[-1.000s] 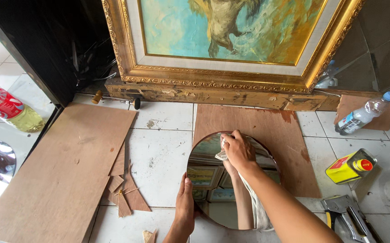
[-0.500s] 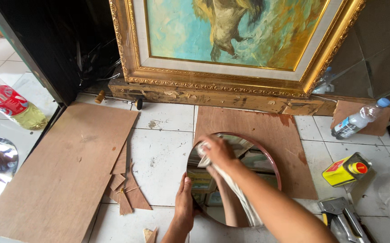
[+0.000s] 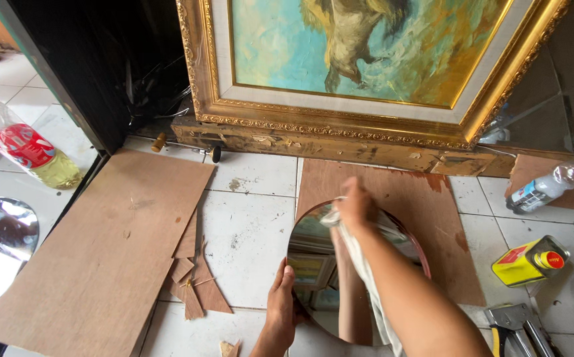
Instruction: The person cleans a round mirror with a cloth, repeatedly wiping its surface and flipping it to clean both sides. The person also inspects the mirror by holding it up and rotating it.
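- Head view, change: the right hand (image 3: 356, 206) with its white cloth (image 3: 366, 271) sat at the upper middle of the round mirror (image 3: 313, 277) a second ago, slid toward the mirror's upper left half a second ago, and is now back near the top edge, blurred by motion. Reads as a back-and-forth wiping stroke across the glass; the upper part of the mirror is being covered.
- Right hand: fingers closed round the bunched cloth, pressed onto the glass.
- Left hand (image 3: 280, 307): unmoved over the three pictures, fingers spread flat, bracing the mirror's left edge; it grips nothing.
- Mirror position: flat on the white tiled floor (image 3: 250, 231), its upper half lying over a thin brown board (image 3: 426, 211).
- Materials: mirror glass smooth and glossy, reflecting the arm and the picture above; cloth soft, limp, trailing under the forearm.
- Above the mirror: an ornate gilded picture frame (image 3: 340, 125), carved relief, round a brushy oil painting.
- Left of the mirror: a large plywood sheet (image 3: 108, 244), matt, with small offcuts (image 3: 194, 277) beside it.
- Far left of the mirror: a clear plastic oil bottle (image 3: 25, 149).
- Right of the mirror: a yellow tin can (image 3: 528, 261), a water bottle (image 3: 548, 184), metal pliers (image 3: 515, 324).
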